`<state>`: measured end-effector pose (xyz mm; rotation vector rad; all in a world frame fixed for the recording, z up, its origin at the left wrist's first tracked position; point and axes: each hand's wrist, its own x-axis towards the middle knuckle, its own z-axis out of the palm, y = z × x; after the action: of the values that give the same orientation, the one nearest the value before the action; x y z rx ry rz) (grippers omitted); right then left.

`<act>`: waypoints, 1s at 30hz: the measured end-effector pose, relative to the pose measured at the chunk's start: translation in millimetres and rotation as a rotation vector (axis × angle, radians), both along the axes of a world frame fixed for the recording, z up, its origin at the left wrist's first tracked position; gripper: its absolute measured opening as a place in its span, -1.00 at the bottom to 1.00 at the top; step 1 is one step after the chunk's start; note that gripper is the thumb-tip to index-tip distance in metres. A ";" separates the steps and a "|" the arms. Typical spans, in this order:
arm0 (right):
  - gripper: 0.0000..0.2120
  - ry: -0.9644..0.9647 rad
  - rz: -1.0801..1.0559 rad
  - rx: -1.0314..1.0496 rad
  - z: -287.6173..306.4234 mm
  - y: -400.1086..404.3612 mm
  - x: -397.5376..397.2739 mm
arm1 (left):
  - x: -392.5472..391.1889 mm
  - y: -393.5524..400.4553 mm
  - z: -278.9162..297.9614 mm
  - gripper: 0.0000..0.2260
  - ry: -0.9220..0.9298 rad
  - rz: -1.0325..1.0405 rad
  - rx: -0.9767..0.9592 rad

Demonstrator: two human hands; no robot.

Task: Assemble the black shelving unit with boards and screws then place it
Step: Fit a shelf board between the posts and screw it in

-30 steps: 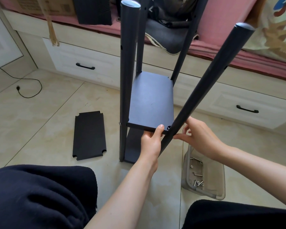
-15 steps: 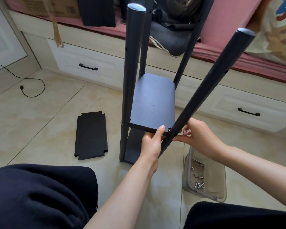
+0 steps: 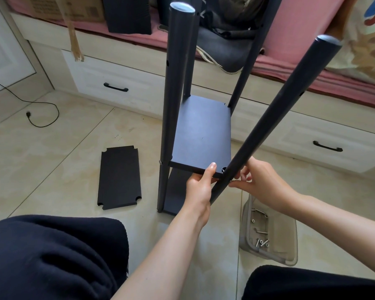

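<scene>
Now the left hand (image 3: 198, 189) grips the black board's (image 3: 201, 135) front edge, while the right hand's (image 3: 262, 187) fingers pinch something tiny beside the tilted pole (image 3: 275, 113).

The right hand (image 3: 261, 185) fingertips vanish behind the leaning pole (image 3: 275, 118); whether they pinch a screw is unclear.

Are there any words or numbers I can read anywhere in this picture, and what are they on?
Cardboard box on the pink cushion, top left: some dark print, too blurred to read.
Patterned pillow, top right: coloured shapes only, no letters that can be made out.
Black shelf boards, poles, white drawers and screw tray: no text seen.
So nothing can be read.
</scene>
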<state>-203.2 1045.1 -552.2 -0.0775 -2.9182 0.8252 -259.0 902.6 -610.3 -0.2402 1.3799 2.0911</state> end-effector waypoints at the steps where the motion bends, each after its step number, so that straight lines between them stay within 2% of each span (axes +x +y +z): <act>1: -0.60 0.000 0.004 -0.004 0.2 0.1 0.4 | -0.2 0.2 0.2 -0.73 -0.001 0.001 0.000; 3: -0.67 0.001 0.011 0.001 0.1 1.0 1.1 | -0.2 0.6 0.1 -0.74 0.002 0.001 0.002; 9: -0.59 -0.009 -0.016 0.040 -0.9 1.7 2.3 | -0.9 -0.3 -0.8 -0.72 0.003 -0.012 -0.009; 17: -0.71 -0.029 -0.048 0.049 -2.5 2.7 4.8 | -1.5 -1.6 -2.3 -0.76 -0.015 -0.004 -0.031; 30: -0.69 -0.022 -0.031 0.078 -0.6 -1.8 5.7 | -2.7 -2.8 -2.1 -0.76 -0.032 -0.010 -0.073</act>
<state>-197.5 1043.3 -552.8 -0.1264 -2.9576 0.7097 -261.7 899.8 -612.3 -0.2948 1.4369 2.0228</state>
